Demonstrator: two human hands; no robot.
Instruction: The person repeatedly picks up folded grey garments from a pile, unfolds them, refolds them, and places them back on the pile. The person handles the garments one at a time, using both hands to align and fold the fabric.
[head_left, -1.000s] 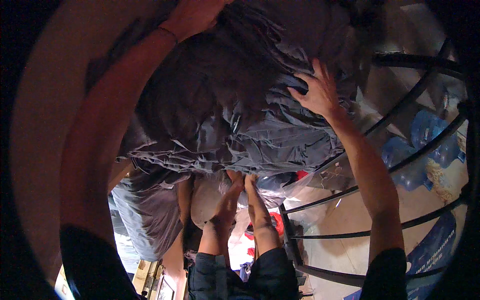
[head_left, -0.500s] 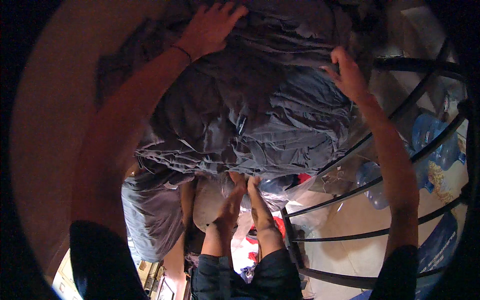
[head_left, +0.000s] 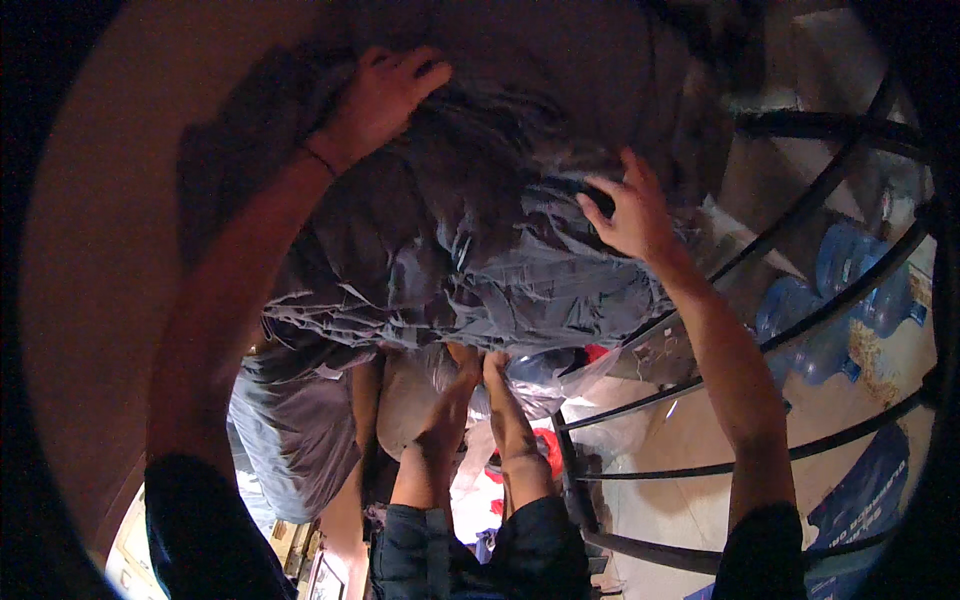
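A dark grey, wrinkled cloth (head_left: 400,210), like a bed sheet or cover, lies in loose folds before me, with a gathered edge along its near side. My left hand (head_left: 385,98) rests on its far left part, palm down, fingers bent and slightly apart; a thin dark band circles that wrist. Over the right part of the cloth, my right hand (head_left: 637,220) has its thumb and fingers spread with nothing visible between them. Dim light hides how firmly the left fingertips press the fabric.
Curved dark metal rails (head_left: 690,385) run along the right side. Beyond them, blue plastic water jugs (head_left: 870,275) and a dark blue printed bag (head_left: 860,500) lie on the floor. A grey draped cloth (head_left: 300,420) hangs at lower left. A plain wall (head_left: 100,250) rises on the left.
My left hand has moved left and nearer across the cloth. My right hand has left the cloth's right edge, moved inward and nearer, and its fingers have opened. The far folds have shifted.
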